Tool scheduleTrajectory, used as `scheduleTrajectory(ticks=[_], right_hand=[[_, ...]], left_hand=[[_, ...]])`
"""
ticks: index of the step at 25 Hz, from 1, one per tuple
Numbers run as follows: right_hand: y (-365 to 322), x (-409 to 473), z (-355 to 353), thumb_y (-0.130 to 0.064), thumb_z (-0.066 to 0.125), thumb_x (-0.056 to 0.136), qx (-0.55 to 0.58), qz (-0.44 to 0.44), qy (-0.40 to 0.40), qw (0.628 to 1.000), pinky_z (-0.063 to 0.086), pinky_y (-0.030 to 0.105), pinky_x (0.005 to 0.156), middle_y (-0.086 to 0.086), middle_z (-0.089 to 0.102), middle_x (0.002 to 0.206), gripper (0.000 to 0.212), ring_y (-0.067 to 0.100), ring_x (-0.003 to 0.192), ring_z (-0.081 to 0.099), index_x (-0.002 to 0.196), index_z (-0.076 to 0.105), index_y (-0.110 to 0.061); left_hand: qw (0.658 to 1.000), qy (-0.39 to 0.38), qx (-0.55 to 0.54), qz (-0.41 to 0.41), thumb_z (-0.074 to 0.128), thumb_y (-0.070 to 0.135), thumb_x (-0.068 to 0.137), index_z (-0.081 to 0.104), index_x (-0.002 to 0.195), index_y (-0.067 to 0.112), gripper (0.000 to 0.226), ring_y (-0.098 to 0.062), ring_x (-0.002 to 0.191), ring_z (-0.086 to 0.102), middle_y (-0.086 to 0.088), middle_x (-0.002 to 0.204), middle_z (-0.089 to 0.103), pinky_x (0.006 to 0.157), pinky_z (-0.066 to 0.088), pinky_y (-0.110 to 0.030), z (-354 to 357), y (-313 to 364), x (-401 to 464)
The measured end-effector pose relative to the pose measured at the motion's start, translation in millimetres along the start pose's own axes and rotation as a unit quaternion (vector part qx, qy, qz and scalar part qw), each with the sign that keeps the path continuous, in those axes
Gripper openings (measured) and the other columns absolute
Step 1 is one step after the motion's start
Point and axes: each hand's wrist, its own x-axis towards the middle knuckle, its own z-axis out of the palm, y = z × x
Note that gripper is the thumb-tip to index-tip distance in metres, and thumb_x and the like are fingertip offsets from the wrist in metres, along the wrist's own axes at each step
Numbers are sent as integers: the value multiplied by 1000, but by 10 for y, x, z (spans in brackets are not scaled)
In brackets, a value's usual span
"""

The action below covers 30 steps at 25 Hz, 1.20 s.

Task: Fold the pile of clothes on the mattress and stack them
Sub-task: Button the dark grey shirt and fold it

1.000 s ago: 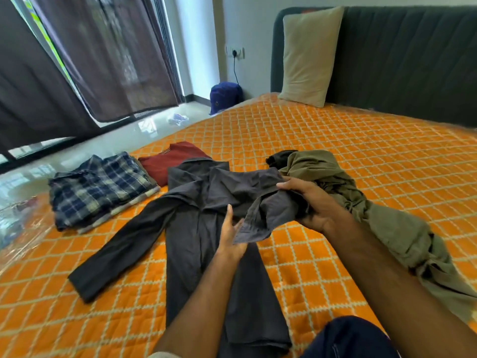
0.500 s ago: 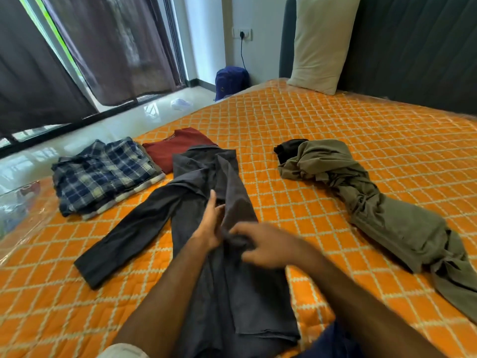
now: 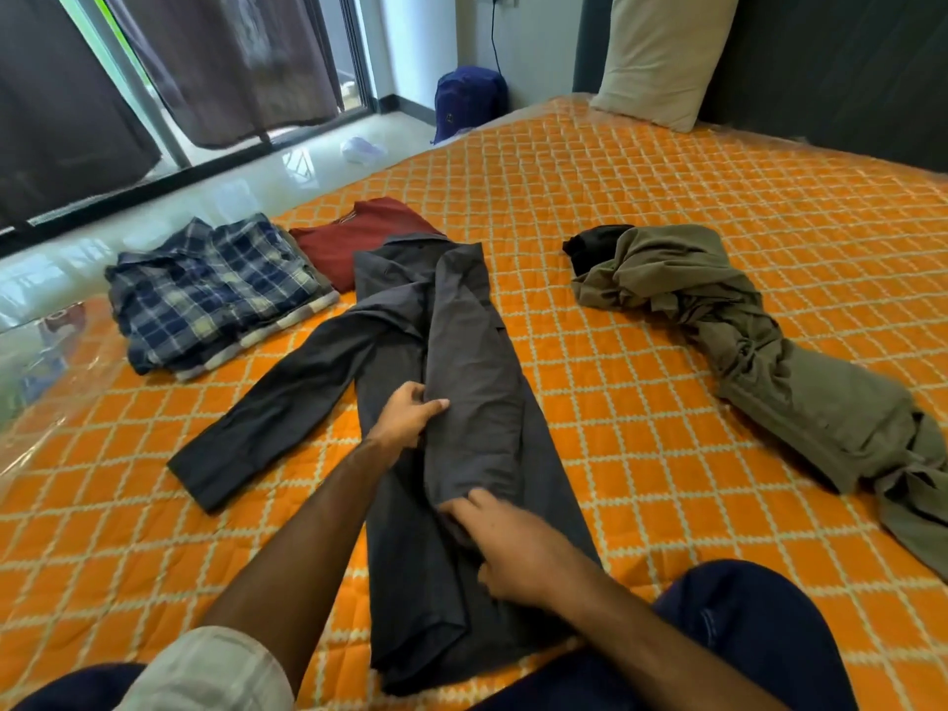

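The dark grey shirt (image 3: pixel 461 428) lies lengthwise on the orange quilted mattress (image 3: pixel 667 248), and it is the landmark here. Its right side is folded in over the middle, making a long narrow panel, while the left sleeve (image 3: pixel 267 402) is flung out flat and not yet folded. The left hand (image 3: pixel 408 420) sits at the inner edge of that folded panel about halfway up the shirt, fingers curled and pinching the cloth, probably to keep the crease straight. The right hand (image 3: pixel 505 549) is nearer the hem, fingers bent over the panel's lower end; whether it grips or just presses, I cannot tell. Two hands spaced along one fold: that looks like smoothing the panel before the sleeve comes across.

Left of the shirt's collar, the folded blue plaid shirt (image 3: pixel 210 292) tops a small stack, with a dark red garment (image 3: pixel 359 238) folded just beside it, touching the grey shirt's shoulder. Well to the right of the shirt, an olive garment (image 3: pixel 744 361) lies crumpled, a black piece (image 3: pixel 590 246) at its far end, both waiting.

Beyond the shirt, a beige pillow (image 3: pixel 662 53) leans on the dark headboard (image 3: pixel 846 69). Off the mattress's left edge there's a glossy pale floor (image 3: pixel 231 187), dark curtains (image 3: pixel 220 59) over glass doors, and a blue bag (image 3: pixel 467 102) by the wall.
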Motion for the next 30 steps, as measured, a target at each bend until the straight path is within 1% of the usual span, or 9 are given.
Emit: scheduleTrajectory(ticks=[2,4,6,8,11,15,20,26,30], right_hand=[[-97,-120,-121,-8,66,85,-99,-42,77,991,44,38,79,5,43,127,60,28,115,47,139,42,-20],[-81,-244,-194,-22,69,89,-114,-65,16,991,41,38,90,4,43,132,62,26,121,42,144,42,-21],[117,-319,-177,-41,73,89,92,-31,-112,989,44,39,104,-1,53,129,57,20,123,49,140,54,-21],[408,-339,-43,-40,73,91,323,59,-31,944,50,43,100,-4,66,114,35,14,109,63,118,69,-18],[732,-213,231,-40,74,89,343,243,153,894,51,44,98,6,63,119,46,22,111,62,120,59,-9],[842,-147,243,-55,81,75,480,266,40,835,55,44,98,6,68,123,69,21,107,68,123,60,-10],[973,-322,189,-34,78,86,201,258,-25,945,51,40,87,12,59,125,55,30,110,60,125,47,-11],[678,65,294,-37,65,94,19,118,156,980,30,45,118,14,26,159,78,36,144,26,157,27,-11],[610,226,424,-34,55,102,35,77,78,993,9,49,126,6,-1,170,76,29,156,-1,163,12,-18]], left_hand=[[992,-77,-93,-22,75,20,89,61,120,7,36,-22,101,70,-13,121,70,79,60,-36,34,21,-179],[973,-141,-163,-77,72,19,91,64,122,4,35,-26,108,69,-14,123,70,93,57,-40,71,-2,-438],[949,-201,-191,-148,66,24,96,67,122,4,33,-28,110,69,-13,121,71,96,55,-42,144,-93,-757],[935,-209,-224,-179,61,23,97,68,122,3,33,-28,105,71,-15,120,71,86,59,-38,267,-235,-996],[926,-156,-289,-185,56,10,96,64,125,-3,33,-29,103,71,-19,120,70,84,59,-38,410,-329,-1179],[891,-153,-398,-154,49,10,98,62,123,-3,32,-29,107,70,-19,121,70,100,52,-42,497,-287,-1336],[964,-145,-195,-105,60,-6,94,51,134,1,42,-23,94,73,-13,112,71,75,62,-34,425,-453,-1429],[983,-127,129,-45,75,37,89,39,123,11,56,-20,78,71,-9,98,64,55,59,-34,321,-262,-1387],[981,-164,-20,-100,61,7,98,47,126,6,31,-14,76,71,-10,105,66,55,58,-29,481,-366,-1558]])
